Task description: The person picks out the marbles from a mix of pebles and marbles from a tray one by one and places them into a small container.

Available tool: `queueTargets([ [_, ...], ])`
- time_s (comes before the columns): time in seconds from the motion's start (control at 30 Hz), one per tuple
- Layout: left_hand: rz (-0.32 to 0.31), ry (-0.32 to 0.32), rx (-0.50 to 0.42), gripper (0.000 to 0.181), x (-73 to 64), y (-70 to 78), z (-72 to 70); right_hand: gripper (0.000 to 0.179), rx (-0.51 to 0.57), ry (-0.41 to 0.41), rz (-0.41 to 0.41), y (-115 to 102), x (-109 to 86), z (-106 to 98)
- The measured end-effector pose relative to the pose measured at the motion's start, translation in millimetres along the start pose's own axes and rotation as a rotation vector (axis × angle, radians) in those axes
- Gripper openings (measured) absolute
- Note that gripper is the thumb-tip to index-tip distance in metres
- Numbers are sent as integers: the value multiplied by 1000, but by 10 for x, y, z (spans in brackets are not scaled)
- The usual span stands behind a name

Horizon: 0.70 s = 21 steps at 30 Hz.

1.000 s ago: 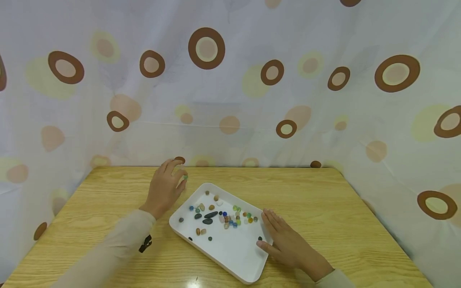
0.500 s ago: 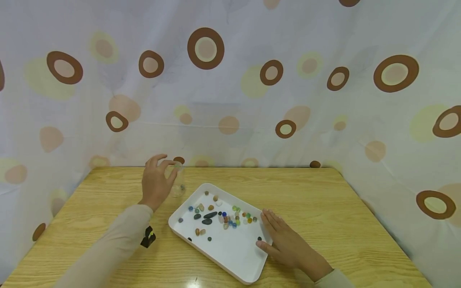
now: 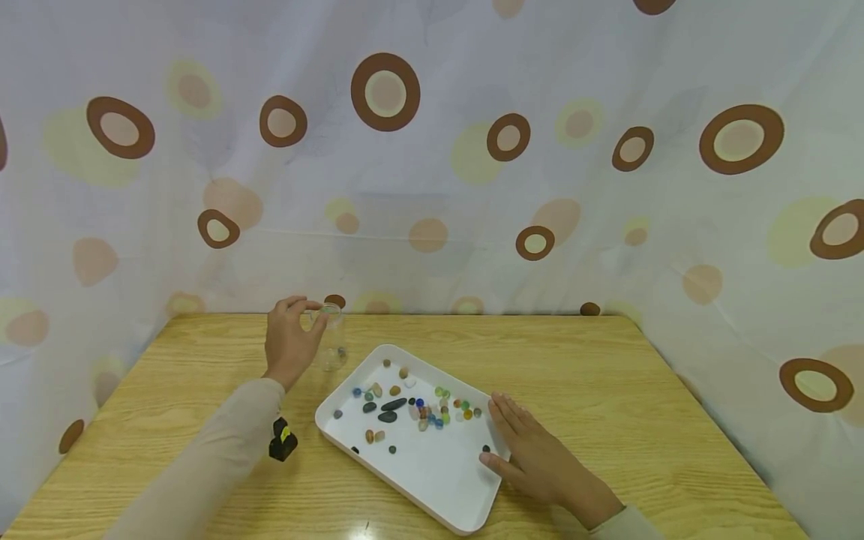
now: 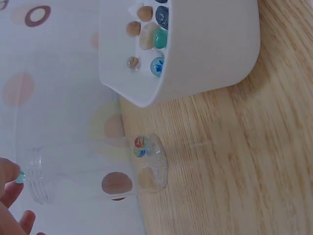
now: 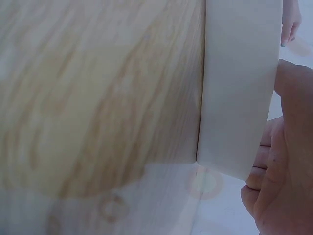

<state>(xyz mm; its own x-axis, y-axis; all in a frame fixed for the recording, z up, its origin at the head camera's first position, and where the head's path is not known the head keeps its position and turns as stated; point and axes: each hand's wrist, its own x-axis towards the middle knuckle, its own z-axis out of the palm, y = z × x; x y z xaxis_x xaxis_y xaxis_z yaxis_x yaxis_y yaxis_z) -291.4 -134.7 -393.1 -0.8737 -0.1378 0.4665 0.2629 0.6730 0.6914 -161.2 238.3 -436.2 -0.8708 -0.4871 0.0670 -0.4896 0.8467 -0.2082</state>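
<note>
Since a second ago, the left hand (image 3: 290, 341) has shifted leftward, bringing a green marble (image 4: 20, 177) to the mouth of a clear jar (image 4: 83, 171). Its thumb and fingertips are nearly closed, pinching that marble at the rim; whether it is already inside the opening, I cannot tell. Just right of this hand, the jar stands upright on the table (image 3: 587, 375), with a few marbles (image 4: 142, 142) at its bottom. Next comes a white tray (image 3: 432, 472), set at an angle, holding dark stones (image 3: 394, 405), brownish pebbles (image 3: 374, 436) and coloured marbles (image 3: 439, 391). At its right end rests the right hand (image 3: 543, 461), fingers straight and together, thumb spread apart over the rim.
</note>
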Motion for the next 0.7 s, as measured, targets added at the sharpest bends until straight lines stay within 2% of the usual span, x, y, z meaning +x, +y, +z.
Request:
queueTargets([
  [0.3, -51, -10, -29, 27, -19, -28, 17, 79, 12, 0, 1, -8, -6, 4],
  [0.7, -62, -15, -53, 27, -15, -32, 32, 79, -2, -7, 10, -6, 1, 6],
])
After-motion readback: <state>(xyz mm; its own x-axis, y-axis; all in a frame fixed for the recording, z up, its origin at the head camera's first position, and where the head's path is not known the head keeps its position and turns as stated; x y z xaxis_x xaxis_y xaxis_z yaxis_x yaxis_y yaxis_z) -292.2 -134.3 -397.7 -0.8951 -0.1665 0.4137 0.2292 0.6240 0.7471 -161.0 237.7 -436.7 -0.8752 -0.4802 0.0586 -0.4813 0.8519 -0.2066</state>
